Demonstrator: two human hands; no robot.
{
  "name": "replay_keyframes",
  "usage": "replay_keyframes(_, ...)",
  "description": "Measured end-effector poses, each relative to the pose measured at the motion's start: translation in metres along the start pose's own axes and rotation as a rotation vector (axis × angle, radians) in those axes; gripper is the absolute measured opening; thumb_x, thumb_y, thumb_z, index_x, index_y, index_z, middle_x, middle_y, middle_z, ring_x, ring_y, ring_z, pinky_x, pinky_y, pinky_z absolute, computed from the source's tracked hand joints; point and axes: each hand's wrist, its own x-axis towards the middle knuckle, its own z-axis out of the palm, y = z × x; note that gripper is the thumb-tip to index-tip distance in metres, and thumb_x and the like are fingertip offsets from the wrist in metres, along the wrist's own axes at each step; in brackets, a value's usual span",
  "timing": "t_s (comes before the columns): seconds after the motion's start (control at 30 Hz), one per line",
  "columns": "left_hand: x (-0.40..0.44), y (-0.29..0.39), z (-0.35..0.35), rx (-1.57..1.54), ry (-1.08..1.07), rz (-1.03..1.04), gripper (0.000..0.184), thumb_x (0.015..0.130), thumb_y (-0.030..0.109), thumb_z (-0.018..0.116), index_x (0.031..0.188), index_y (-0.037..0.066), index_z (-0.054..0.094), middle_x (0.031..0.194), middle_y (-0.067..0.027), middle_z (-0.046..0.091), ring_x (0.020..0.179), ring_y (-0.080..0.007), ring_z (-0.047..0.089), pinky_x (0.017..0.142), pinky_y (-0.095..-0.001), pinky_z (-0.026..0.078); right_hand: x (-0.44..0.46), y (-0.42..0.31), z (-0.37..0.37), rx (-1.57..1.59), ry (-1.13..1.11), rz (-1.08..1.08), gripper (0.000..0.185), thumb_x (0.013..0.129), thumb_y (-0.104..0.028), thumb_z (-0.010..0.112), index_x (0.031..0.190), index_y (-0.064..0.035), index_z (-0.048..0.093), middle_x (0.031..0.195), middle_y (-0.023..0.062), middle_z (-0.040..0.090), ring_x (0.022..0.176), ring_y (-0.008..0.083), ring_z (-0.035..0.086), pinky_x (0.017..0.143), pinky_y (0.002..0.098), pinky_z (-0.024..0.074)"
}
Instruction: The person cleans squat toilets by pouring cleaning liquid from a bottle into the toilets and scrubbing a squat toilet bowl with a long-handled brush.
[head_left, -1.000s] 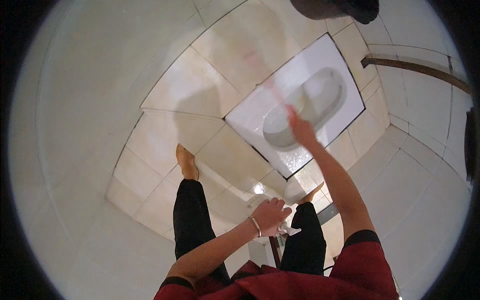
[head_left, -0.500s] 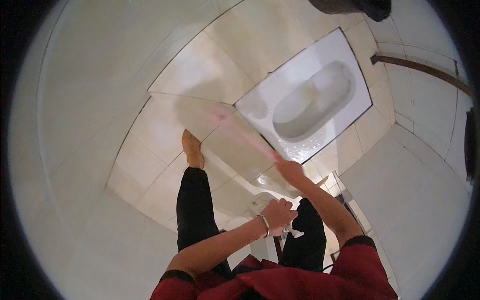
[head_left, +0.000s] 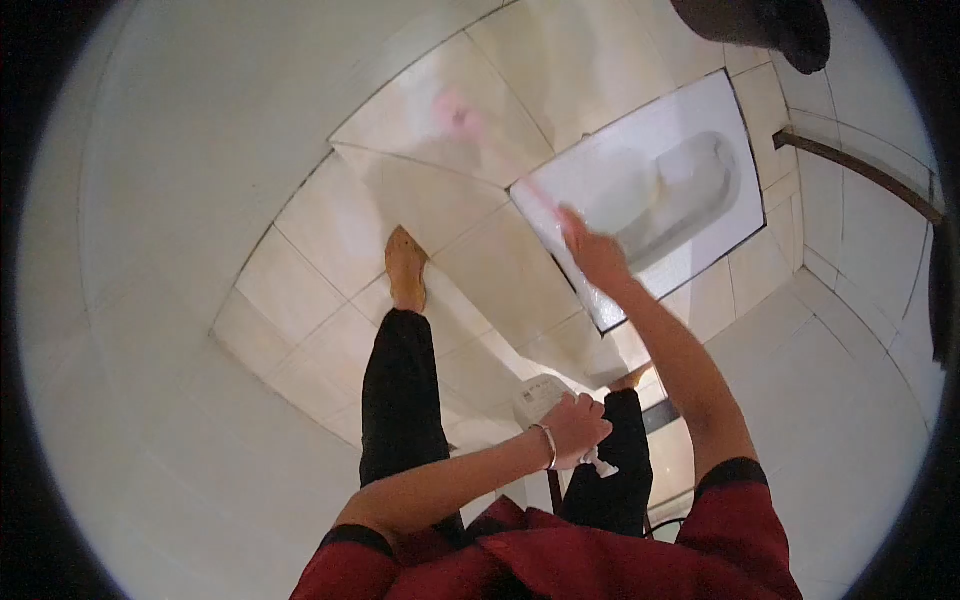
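Observation:
My right hand [head_left: 597, 255] is wrapped round the handle of a pink toilet brush [head_left: 545, 198]. Its blurred pink head [head_left: 456, 112] reaches away to the upper left, over the tiled floor beyond the toilet's corner; whether it touches the floor I cannot tell. A white squat toilet [head_left: 590, 290] set into the floor lies just under and past that hand, wet and shiny along its near side. Close to my body, my left hand [head_left: 580, 430] grips a pale pump bottle [head_left: 540, 397] tilted over, its white nozzle [head_left: 604, 465] pointing down towards my leg.
My foot in a tan shoe [head_left: 405, 262] stands on the beige tiles [head_left: 310, 255], by a raised floor edge. Pale walls [head_left: 180, 250] close in on both sides. A brown rail [head_left: 860, 165] runs along the right wall, and a dark object [head_left: 765, 30] sits at the top right.
My right hand and the brush have moved forward, the brush head going further up the floor. My left hand has shifted slightly right with the bottle. The view has moved a little.

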Motion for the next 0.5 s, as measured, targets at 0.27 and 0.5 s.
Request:
replay_keyframes(0.27,-0.004,-0.003,0.014,-0.062,-0.057,0.029,0.031,0.06,0.025,0.065,0.084,0.008,0.056,0.084,-0.0111,0.052,0.082,-0.0246,0.051,0.063,-0.0373,0.043,-0.019,-0.011,0.036,-0.176,-0.284,-0.116,0.042,0.087,-0.028,0.037,0.126,-0.0161,0.028,0.066,0.0162,0.059,0.061,0.0345,0.059,0.054,0.0474,0.0456)
replay_keyframes(0.5,-0.007,0.002,0.011,-0.031,-0.117,0.04,0.032,0.061,0.025,0.065,0.088,0.009,0.056,0.086,-0.0101,0.052,0.083,-0.0244,0.051,0.066,-0.0379,0.042,-0.231,0.116,0.054,-0.33,-0.491,0.204,0.056,0.082,-0.037,0.049,0.131,-0.0223,0.026,0.063,0.0132,0.06,0.059,0.0284,0.061,0.052,0.0411,0.0471)
